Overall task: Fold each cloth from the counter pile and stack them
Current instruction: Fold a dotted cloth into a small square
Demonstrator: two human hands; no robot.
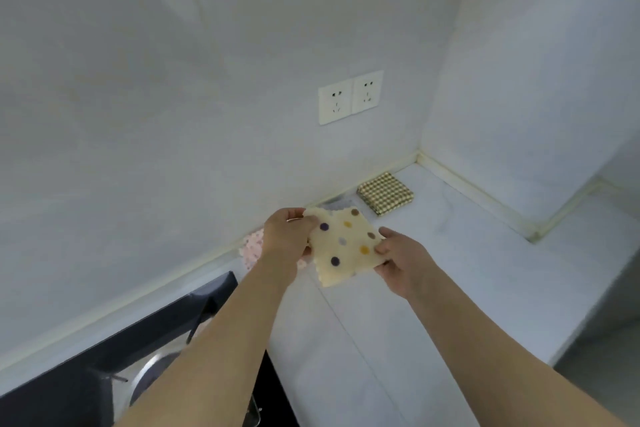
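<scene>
Head view shows both hands raised over the counter (450, 253) at the centre of the frame, holding a cream polka-dot cloth (346, 246) between them. The left hand (287, 239) pinches its upper left edge with curled fingers; the right hand (398, 263) pinches the lower right edge between thumb and fingers. The cloth is already a small, flat square, so its folding looks finished or nearly so, and it is held clear of the counter.

Toward the upper right of the hands, near the wall corner, a green checked cloth (385, 193) lies folded on the counter: this looks like the start of the stack. Just left of the left wrist, a pink patterned cloth (252, 248) lies against the wall, apparently unfolded, and a pale cloth (341, 203) peeks out behind the polka-dot one. So roughly one is done, one in hand, at least two left.
</scene>
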